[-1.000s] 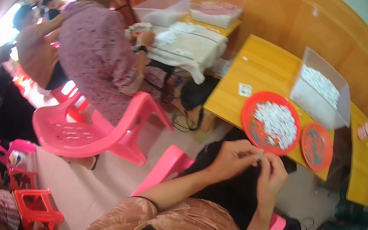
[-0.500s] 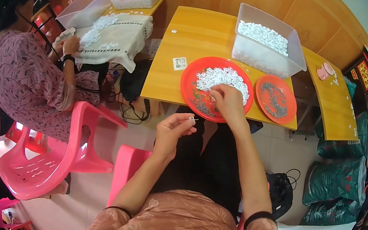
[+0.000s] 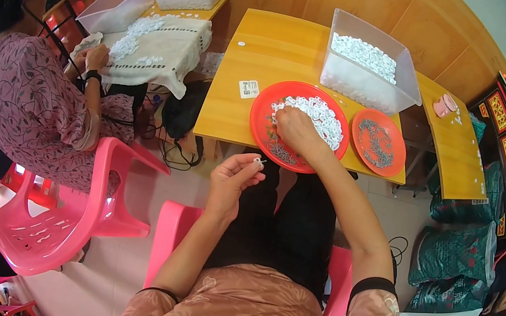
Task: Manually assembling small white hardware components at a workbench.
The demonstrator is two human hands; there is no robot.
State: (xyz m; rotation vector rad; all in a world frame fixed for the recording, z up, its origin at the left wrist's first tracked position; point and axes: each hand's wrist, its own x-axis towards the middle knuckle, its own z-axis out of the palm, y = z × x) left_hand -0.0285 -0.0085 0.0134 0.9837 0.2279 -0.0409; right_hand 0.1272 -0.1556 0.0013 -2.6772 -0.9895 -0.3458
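Observation:
My left hand [image 3: 230,184] is raised in front of the table edge, thumb and fingers pinched on a small white plastic piece [image 3: 259,161] with a thin metal pin showing at it. Over the large red plate [image 3: 259,124], my right hand [image 3: 298,130] reaches down among the small white pieces [image 3: 322,116]; its fingertips are bent and mostly hidden, so what they grip cannot be made out. A pile of grey metal pins [image 3: 281,154] lies on the near side of this plate. Further right, a smaller red plate [image 3: 401,132] holds more such pins.
A clear plastic bin [image 3: 370,87] of white pieces stands behind the plates on the yellow table [image 3: 285,37]. At left, a person [image 3: 49,106] handles white pieces over a cloth [image 3: 177,53]. A pink chair [image 3: 56,233] stands close by; green sacks [image 3: 452,256] sit at right.
My right hand has shifted left and slightly forward across the white pieces, and its fingers have gone lower out of sight. My left hand keeps its pinch almost in place.

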